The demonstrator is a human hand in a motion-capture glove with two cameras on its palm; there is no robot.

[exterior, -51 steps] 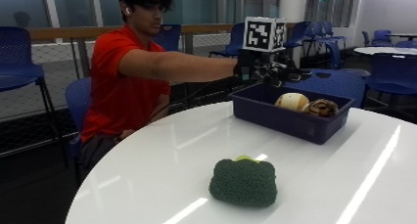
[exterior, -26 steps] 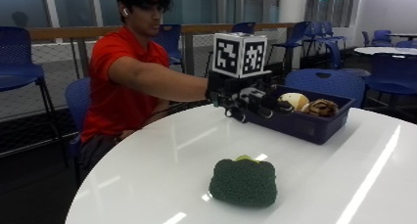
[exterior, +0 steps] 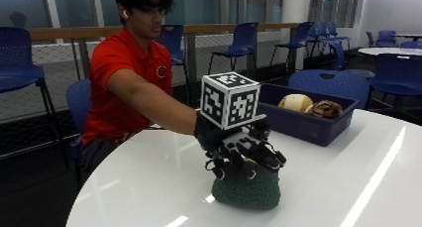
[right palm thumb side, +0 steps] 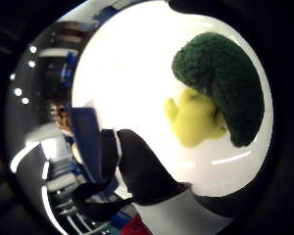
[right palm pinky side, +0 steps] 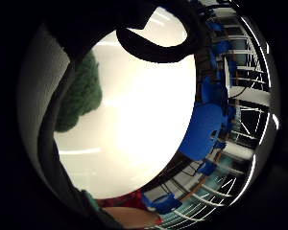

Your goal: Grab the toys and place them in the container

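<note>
A dark green plush toy [exterior: 248,191] with a yellow underside lies on the white round table [exterior: 359,187] near its front edge. My gloved right hand [exterior: 232,143] hangs directly over the toy's top, fingers spread and pointing down, nothing held; whether they touch it I cannot tell. In the thumb side palm view the green toy [right palm thumb side: 220,83] and its yellow part [right palm thumb side: 195,120] lie on the table beyond the thumb [right palm thumb side: 142,171]. The little finger side palm view shows the toy [right palm pinky side: 81,93] beside the palm. The blue container [exterior: 310,122] stands at the table's far side.
Inside the container lie a cream round toy [exterior: 294,102] and a brown toy [exterior: 326,108]. Blue chairs [exterior: 330,83] stand behind the table, and the person sits at its far left edge. White tabletop stretches to the right of the green toy.
The gloved hand has travelled from above the container toward the table's front and come down over the green toy. The toy has not moved.
</note>
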